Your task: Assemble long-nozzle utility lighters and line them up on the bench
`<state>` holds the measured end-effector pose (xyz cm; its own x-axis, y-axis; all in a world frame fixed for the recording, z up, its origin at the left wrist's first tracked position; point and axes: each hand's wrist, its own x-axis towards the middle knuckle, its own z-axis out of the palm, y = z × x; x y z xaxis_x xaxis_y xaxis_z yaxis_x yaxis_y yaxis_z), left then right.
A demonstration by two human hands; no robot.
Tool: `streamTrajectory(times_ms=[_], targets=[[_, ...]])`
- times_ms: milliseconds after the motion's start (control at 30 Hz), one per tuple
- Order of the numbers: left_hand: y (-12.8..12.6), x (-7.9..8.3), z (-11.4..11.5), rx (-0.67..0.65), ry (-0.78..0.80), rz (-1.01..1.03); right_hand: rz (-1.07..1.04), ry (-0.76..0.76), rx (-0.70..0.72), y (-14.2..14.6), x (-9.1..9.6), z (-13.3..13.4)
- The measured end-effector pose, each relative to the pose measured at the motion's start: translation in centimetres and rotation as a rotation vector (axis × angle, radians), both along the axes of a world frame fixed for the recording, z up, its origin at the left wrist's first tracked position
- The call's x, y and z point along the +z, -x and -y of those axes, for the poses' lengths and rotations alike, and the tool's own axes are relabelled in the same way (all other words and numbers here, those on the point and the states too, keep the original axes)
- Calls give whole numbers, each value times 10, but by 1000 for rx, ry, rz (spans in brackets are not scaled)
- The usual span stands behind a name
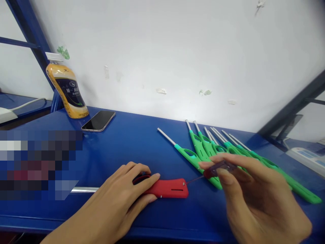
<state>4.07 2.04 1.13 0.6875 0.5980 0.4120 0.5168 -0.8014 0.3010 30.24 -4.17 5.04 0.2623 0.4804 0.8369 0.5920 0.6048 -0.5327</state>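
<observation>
A red long-nosed lighter point(167, 188) lies flat on the blue table point(142, 142), its metal tube point(83, 189) pointing left. My left hand point(122, 193) presses down on its trigger end, fingers curled over it. My right hand point(254, 193) pinches a small screwdriver point(218, 168) with a clear reddish handle. Its thin tip point(194, 181) reaches toward the lighter's right end. Several green lighters point(228, 152) lie side by side just behind my right hand, metal tubes pointing away toward the wall.
A yellow drink bottle point(67, 91) stands at the back left by the white wall, with a dark phone point(99, 121) lying next to it. Blue shelf struts rise at both sides. A white power strip point(307, 159) sits at the far right.
</observation>
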Motion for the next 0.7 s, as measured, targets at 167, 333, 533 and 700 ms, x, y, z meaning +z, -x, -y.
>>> streamTrajectory(times_ms=[167,333,533,700], targets=[[1,0,1,-6,13,-23,-54,63,-73,-6,7,1],[1,0,2,13,-19,1,27,-11,27,-1,0,-2],[2,-1,1,9,-2,-13,86,-13,42,-2,-5,-1],[1,0,0,-8,-1,-10,152,16,13,-6,-4,1]])
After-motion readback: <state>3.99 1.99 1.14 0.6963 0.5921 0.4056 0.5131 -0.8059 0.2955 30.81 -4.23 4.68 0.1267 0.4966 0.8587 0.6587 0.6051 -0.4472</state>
